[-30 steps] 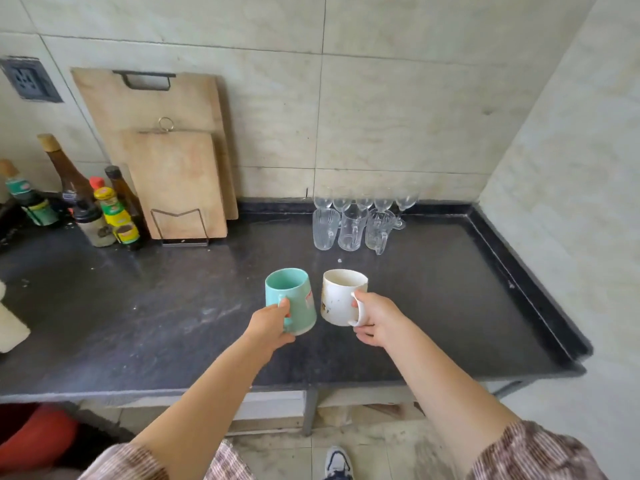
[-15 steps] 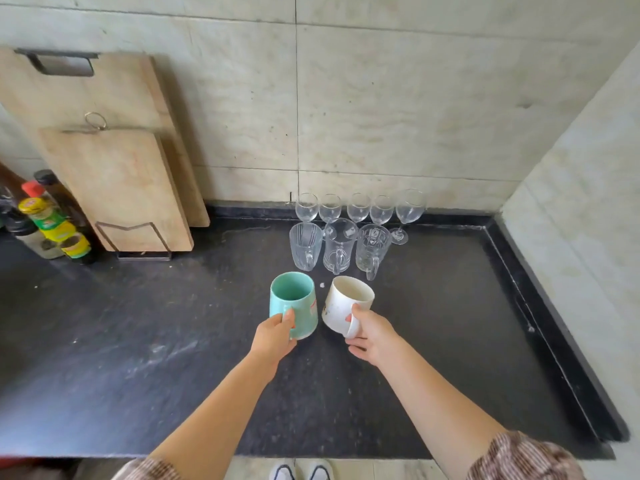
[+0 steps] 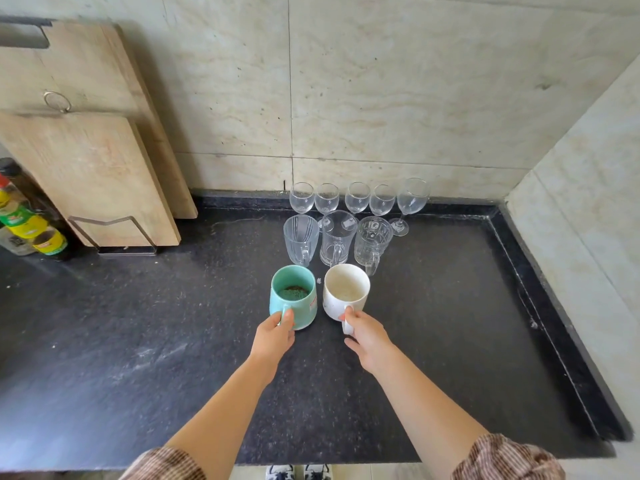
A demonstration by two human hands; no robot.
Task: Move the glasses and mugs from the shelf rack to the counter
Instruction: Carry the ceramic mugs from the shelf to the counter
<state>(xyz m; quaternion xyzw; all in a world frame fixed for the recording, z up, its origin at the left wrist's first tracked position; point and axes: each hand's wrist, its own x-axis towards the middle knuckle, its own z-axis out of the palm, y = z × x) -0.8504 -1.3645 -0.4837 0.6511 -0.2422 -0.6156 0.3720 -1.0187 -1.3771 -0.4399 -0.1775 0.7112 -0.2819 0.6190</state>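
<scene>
Left hand (image 3: 273, 336) grips the teal mug's (image 3: 294, 299) handle, right hand (image 3: 367, 336) the white mug's (image 3: 346, 292); both mugs seem to rest on the bench (image 3: 138, 323), just before the glasses (image 3: 337, 237).

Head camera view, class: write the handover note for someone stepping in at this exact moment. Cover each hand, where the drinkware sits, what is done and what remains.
Left hand: closed on the handle of the teal mug.
Right hand: closed on the handle of the white mug.
Both mugs look set down on the counter, side by side, in front of the three clear glass mugs; behind those stand five wine glasses along the wall.
Done: all this drinkware is on the counter.
Left: let go of both mugs. The shelf rack is out of view, so check it for anything remaining.
</scene>
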